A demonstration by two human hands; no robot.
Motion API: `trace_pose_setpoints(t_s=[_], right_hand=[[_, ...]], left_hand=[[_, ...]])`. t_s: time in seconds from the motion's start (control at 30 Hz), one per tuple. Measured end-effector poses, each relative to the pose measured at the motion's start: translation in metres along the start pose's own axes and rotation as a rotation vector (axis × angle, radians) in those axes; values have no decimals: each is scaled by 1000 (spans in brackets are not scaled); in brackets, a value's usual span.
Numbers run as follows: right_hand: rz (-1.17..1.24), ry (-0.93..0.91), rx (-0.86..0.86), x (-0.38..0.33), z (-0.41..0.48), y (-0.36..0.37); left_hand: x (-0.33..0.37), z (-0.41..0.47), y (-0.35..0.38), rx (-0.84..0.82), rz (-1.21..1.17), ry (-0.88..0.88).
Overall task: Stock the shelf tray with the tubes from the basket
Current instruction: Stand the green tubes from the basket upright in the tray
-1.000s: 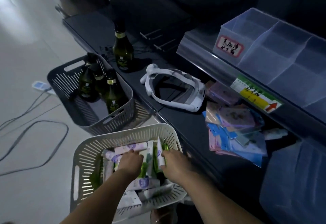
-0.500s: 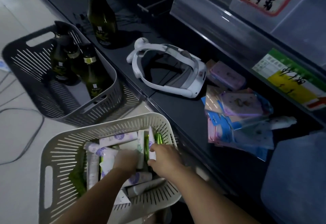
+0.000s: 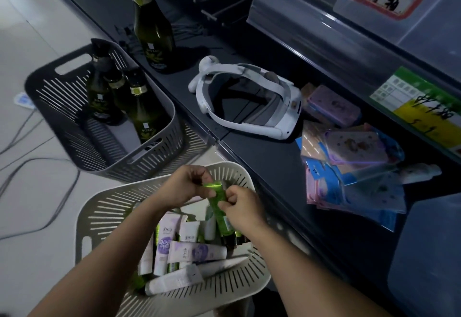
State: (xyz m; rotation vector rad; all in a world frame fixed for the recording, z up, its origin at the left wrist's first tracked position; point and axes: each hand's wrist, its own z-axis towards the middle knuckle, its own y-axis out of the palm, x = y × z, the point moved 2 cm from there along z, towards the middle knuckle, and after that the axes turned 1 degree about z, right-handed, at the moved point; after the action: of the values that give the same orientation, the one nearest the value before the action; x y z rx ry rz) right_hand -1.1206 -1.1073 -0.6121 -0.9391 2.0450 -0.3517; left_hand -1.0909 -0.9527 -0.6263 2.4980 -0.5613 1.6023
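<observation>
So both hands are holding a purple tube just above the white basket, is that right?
Not quite: the head view shows a green tube, not a purple one. The left hand and right hand are both holding it just above the white basket.

Bare left hand and right hand, forearms bare to the frame edge.

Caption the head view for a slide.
Left hand and right hand hold a green tube over the white basket of tubes, beside a grey basket.
</observation>
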Motion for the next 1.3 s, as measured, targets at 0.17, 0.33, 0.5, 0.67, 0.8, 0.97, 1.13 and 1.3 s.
trace_pose_setpoints(t_s=[0.17, 0.33, 0.5, 0.67, 0.8, 0.97, 1.13, 1.3], right_hand=[[-74, -21, 81, 0, -1, -8], [-117, -26, 92, -2, 0, -10], [-107, -34, 43, -2, 2, -9], [-89, -28, 15, -3, 2, -7], [-90, -37, 8, -4, 1, -6], [-77, -39, -9, -8, -4, -10], [-54, -91, 49, -22, -16, -15], [-43, -139, 119, -38, -37, -31]], left_hand=[[-45, 6, 6, 129, -85, -216], [-116, 3, 41, -142, 1026, -383], [-130, 3, 37, -221, 1173, -378], [-123, -1, 39, -378, 1468, -364], [-119, -1, 38, -468, 1561, -358], [-120, -9, 18, -416, 1290, -430], [-106, -30, 7, -256, 1036, -330], [-58, -47, 9, 39, 837, -142]])
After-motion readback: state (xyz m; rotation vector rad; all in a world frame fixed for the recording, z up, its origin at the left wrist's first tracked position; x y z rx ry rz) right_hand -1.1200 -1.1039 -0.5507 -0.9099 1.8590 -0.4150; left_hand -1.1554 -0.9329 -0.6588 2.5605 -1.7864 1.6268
